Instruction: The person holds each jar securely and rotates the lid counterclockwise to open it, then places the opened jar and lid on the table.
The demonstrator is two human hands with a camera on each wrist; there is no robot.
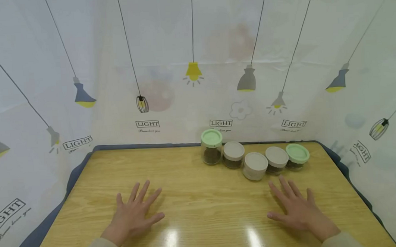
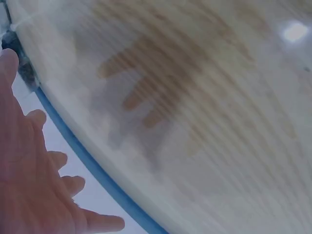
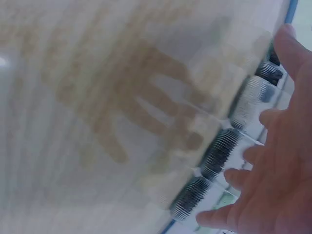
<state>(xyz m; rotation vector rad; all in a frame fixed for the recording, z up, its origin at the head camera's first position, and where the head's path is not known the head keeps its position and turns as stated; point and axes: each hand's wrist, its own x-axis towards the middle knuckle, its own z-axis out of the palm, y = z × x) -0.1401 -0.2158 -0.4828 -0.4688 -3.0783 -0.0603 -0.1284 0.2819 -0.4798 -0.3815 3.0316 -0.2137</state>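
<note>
My left hand (image 1: 132,218) is held with its fingers spread over the left part of the wooden table, holding nothing. Likewise spread, my right hand (image 1: 298,211) is over the right part, just in front of a group of lidded jars. Both hands show apart from their shadows on the tabletop in the wrist views. The tallest jar (image 1: 211,155) has a green lid and dark contents. Beside it come a grey-lidded jar (image 1: 233,162), a pale jar (image 1: 254,172) set further forward, another grey-lidded jar (image 1: 276,166) and a low green-lidded jar (image 1: 296,159).
The wooden table (image 1: 136,167) has a dark blue edge (image 1: 76,172) along its back and sides. A white sheet (image 1: 173,39) printed with hanging lamps surrounds it on three sides. Two bright light reflections lie near the front.
</note>
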